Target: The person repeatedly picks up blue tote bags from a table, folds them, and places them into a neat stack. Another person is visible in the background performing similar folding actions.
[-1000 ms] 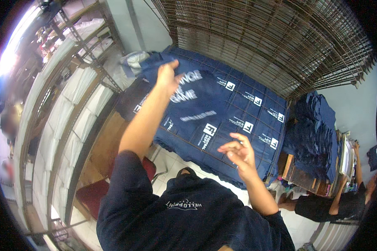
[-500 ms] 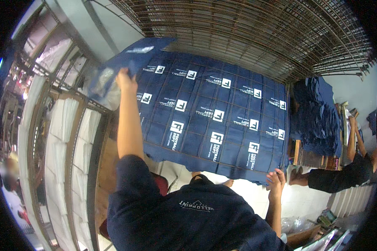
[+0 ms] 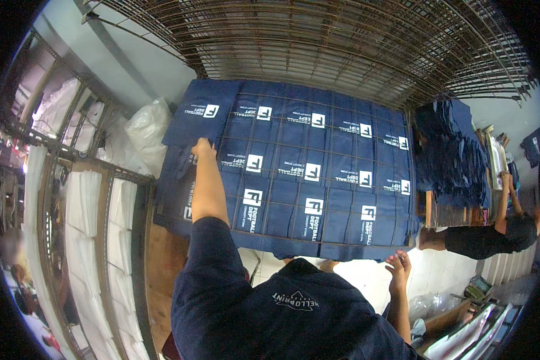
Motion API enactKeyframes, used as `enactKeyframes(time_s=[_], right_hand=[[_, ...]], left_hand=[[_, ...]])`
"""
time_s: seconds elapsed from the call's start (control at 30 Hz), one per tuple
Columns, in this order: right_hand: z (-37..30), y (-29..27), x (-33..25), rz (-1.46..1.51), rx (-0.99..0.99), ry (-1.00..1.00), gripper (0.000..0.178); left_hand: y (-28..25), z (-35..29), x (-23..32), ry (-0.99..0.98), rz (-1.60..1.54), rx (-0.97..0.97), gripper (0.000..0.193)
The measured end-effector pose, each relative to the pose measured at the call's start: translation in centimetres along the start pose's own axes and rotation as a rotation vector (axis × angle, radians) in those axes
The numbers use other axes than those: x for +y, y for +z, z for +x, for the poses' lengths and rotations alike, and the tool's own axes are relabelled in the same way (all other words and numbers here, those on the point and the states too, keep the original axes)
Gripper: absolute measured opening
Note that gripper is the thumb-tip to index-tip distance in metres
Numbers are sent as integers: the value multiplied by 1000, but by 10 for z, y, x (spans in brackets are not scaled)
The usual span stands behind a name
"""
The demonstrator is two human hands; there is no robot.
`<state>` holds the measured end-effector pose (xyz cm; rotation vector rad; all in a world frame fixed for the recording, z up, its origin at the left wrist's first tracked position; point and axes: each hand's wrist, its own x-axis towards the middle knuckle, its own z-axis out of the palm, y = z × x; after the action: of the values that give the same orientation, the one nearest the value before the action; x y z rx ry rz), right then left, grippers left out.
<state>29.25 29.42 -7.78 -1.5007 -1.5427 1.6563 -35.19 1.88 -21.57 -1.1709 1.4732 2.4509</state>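
A wire drying rack (image 3: 411,198) bears rows of flat navy fabric pieces (image 3: 294,144) with white prints. At its far left corner, one navy fabric piece (image 3: 189,129) lies flat, its near edge under my left hand (image 3: 204,148). The fingers of that hand are pinched at this edge, with the fingertips partly hidden. My right hand (image 3: 398,265) hangs just off the rack's near right corner, its fingers apart and loosely bent, holding nothing.
More wire racks (image 3: 342,42) are stacked tilted above the far side. Clear plastic bags (image 3: 147,129) and shelves of white stacks (image 3: 84,204) stand at left. Dark fabric piles (image 3: 450,156) sit at right, near another person (image 3: 492,237) with raised arms.
The navy fabric piece, lifted and blurred before, now lies flat on the rack's far left corner. My left hand has come down and toward me. The right hand stays near the corner.
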Motion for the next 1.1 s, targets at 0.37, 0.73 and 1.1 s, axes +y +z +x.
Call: enactKeyframes(time_s=[0.37, 0.73, 1.1], right_hand=[[4, 10, 5, 7, 33, 14, 22], [14, 13, -1, -13, 18, 5, 20], [19, -16, -1, 59, 14, -12, 21]], left_hand=[[18, 1, -16, 82, 193, 30, 50], [26, -19, -19, 98, 288, 118, 46], [-2, 53, -22, 761, 2316, -273, 45]])
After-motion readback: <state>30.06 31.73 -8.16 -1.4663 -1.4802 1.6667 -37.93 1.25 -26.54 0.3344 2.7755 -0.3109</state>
